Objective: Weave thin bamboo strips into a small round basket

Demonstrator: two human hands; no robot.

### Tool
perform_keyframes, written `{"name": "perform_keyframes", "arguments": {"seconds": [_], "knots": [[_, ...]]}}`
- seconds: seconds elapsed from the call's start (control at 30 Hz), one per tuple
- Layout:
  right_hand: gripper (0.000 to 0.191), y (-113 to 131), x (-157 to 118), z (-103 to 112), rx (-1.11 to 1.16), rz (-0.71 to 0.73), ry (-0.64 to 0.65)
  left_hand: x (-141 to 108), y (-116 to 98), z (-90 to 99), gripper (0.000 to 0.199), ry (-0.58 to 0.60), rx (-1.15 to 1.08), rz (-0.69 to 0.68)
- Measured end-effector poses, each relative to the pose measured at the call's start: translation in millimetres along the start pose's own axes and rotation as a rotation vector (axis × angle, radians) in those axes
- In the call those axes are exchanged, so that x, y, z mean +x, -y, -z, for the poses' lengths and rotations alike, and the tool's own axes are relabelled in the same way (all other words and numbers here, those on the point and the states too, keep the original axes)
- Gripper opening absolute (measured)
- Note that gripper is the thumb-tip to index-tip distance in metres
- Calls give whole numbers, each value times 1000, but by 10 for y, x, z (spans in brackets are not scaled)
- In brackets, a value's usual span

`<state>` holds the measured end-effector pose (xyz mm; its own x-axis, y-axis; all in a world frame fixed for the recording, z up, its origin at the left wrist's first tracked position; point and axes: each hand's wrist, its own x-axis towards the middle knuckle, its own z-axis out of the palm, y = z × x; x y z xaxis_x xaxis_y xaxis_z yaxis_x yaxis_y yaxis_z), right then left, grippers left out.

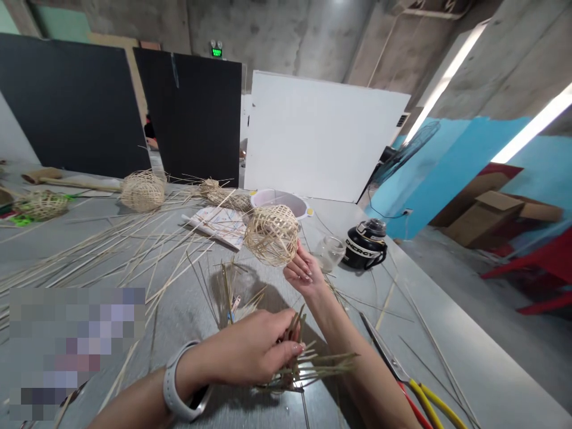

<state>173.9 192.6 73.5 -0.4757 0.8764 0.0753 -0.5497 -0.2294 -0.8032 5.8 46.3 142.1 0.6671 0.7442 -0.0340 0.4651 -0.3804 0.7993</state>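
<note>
My left hand (245,348), with a pale watch on its wrist, is closed round a small, loosely woven piece of greenish bamboo strips (322,364). Its loose ends stick out to the right and upward, and the hand hides part of the weave. Farther forward, my right hand (306,271) holds a round woven bamboo ball (272,235) by its lower right side, raised over the table. Just beyond my left hand, a small clip-like item (234,307) lies near short strips.
Long bamboo strips (134,241) spread over the table's left side, near another woven ball (143,190). A patterned cloth (217,226) and a basin (281,202) are behind. A glass jar (330,253), a black jug (365,244) and large scissors (397,366) stand or lie right.
</note>
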Motion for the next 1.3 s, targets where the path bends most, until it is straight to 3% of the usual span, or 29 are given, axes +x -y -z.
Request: {"name": "perform_keyframes", "arguments": {"seconds": [0.17,0.37,0.67,0.73,0.87,0.93,1.1,1.3], "knots": [[59,-44,22,135,-107,-18,-28,-4,-14,-4,19,4,20,15],[54,-61,12,242,-237,-29,32,12,-6,-11,17,10,13,-4],[45,-10,-10,149,-413,46,43,16,4,-36,15,24,-2,-11],[39,8,-5,94,-616,152,-10,17,9,-45,15,28,9,-7],[22,5,-16,26,-1338,556,-173,20,6,-55,17,28,23,-9],[24,-14,-25,28,-1542,709,-192,22,-2,-56,17,32,22,-8],[31,-39,-42,61,-1815,859,-209,30,-25,-54,18,47,25,8],[31,-7,-81,36,-1821,979,-201,30,-45,-55,15,64,18,17]]}}
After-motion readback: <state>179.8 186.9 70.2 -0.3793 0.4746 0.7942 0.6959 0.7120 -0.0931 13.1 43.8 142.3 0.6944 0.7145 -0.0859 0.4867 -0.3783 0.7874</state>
